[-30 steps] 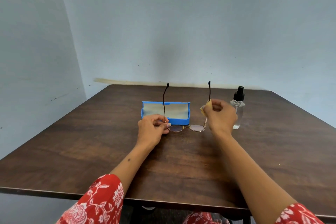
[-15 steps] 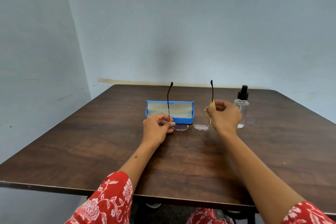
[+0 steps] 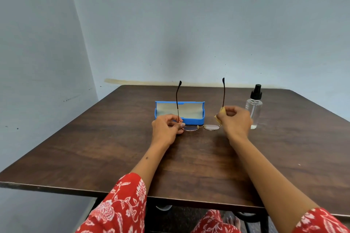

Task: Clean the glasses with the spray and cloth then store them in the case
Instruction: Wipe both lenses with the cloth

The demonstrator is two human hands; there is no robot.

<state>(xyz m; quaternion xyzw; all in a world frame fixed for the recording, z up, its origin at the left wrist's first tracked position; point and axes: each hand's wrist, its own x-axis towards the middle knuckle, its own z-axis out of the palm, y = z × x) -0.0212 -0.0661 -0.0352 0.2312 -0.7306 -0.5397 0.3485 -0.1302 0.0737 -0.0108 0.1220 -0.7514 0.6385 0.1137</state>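
Thin-framed glasses [image 3: 200, 127] are held just above the brown table [image 3: 189, 161], lenses down and both temple arms pointing up. My left hand [image 3: 166, 128] pinches the left hinge end of the frame. My right hand [image 3: 235, 121] grips a small yellow cloth [image 3: 219, 112] wrapped round the base of the right temple arm. An open blue case [image 3: 180, 112] with a pale lining stands just behind the glasses. A clear spray bottle [image 3: 254, 108] with a black nozzle stands upright right of my right hand.
Pale walls close in behind the table and on the left. The table's front edge runs near my red floral sleeves [image 3: 123, 206]. My bare feet and the table's dark metal legs show beneath that edge.
The hands and glasses keep their pose. The view has drifted a little, and my right hand with the cloth sits slightly lower on the right temple arm.
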